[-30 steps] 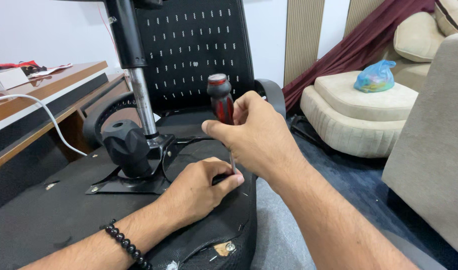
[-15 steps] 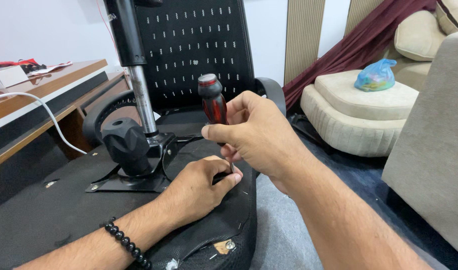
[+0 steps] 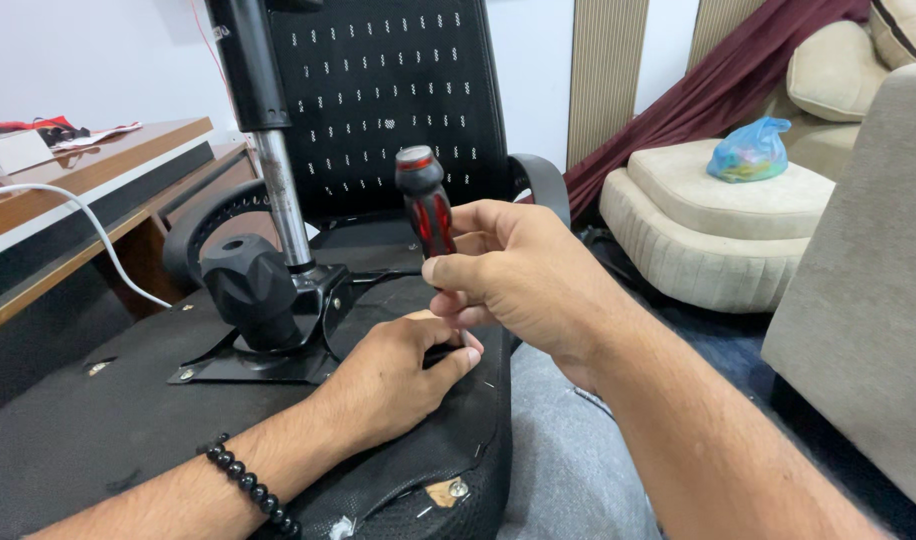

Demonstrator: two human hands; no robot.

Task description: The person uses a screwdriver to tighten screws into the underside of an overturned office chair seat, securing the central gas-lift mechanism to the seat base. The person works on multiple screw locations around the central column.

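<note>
- Chair underside (image 3: 128, 420) fills the near left: an office chair tipped over, its seat bottom covered in black woven fabric, torn at the near edge where a pale patch and a screw head show.
- Mesh backrest (image 3: 388, 100) stands far behind it, black with rows of small pale slots, a curved black armrest (image 3: 543, 185) at its right.
- Sofa (image 3: 858, 280) in beige fabric takes the right edge; a round, ribbed, cream footstool (image 3: 718, 230) sits beyond it, far right.
- Desk (image 3: 88, 190) of brown wood runs along the left, with a white cable (image 3: 98, 240) drooping off it.
- Gas-lift column (image 3: 263, 130), black above and bare shiny metal below, rises from a black steel plate (image 3: 278, 355) screwed to the seat; a chunky, faceted black knob (image 3: 248, 290) sits beside it.
- Right hand (image 3: 528, 285) comes in from the near right, fingers curled tight around a screwdriver (image 3: 426, 210), which stands nearly upright above the seat's near right edge; its handle is glossy red and black with a rounded cap.
- Left hand (image 3: 398, 375) lies knuckles up on the fabric, fingertips pinched together just beneath the right hand; what they pinch I cannot tell.
- Plastic bag (image 3: 748, 150), crumpled blue-green, rests on the footstool.
- Bead bracelet (image 3: 248, 485), dark and glossy, circles the left wrist.
</note>
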